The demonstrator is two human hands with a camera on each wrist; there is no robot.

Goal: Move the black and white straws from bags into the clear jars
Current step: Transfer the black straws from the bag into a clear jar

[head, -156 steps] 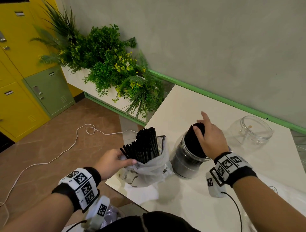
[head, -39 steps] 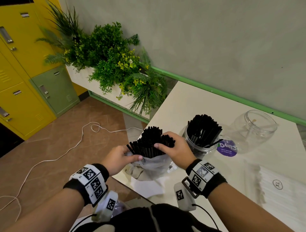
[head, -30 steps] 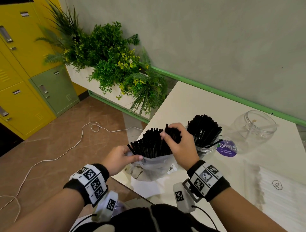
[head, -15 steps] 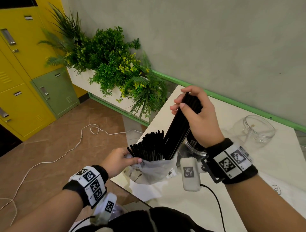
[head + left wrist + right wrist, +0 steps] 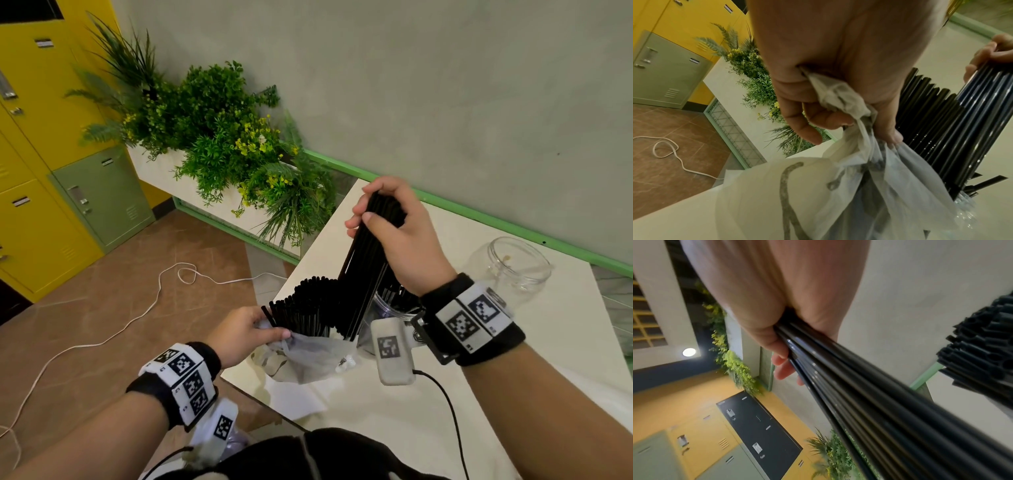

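Note:
My right hand (image 5: 387, 222) grips a bundle of black straws (image 5: 363, 274) (image 5: 869, 402) by its top, lifted high so its lower ends hang between the bag and the near jar. My left hand (image 5: 246, 329) (image 5: 838, 100) pinches the rim of the clear plastic bag (image 5: 305, 356) (image 5: 869, 186), where more black straws (image 5: 305, 305) stand upright. A clear jar (image 5: 390, 308) holding black straws sits right of the bag, mostly hidden by my right wrist. An empty clear jar (image 5: 513, 267) stands at the far right.
The white table (image 5: 376, 411) ends at its left edge just under the bag. A white sheet of plastic (image 5: 599, 394) lies at the right edge. Beyond the table are a planter of green plants (image 5: 222, 144), yellow and green lockers (image 5: 51, 171) and a white cable (image 5: 137, 318) on the floor.
My right hand took a bunch of black straws out of the bag and raised it well above the bag's rim. My left hand stayed on the bag.

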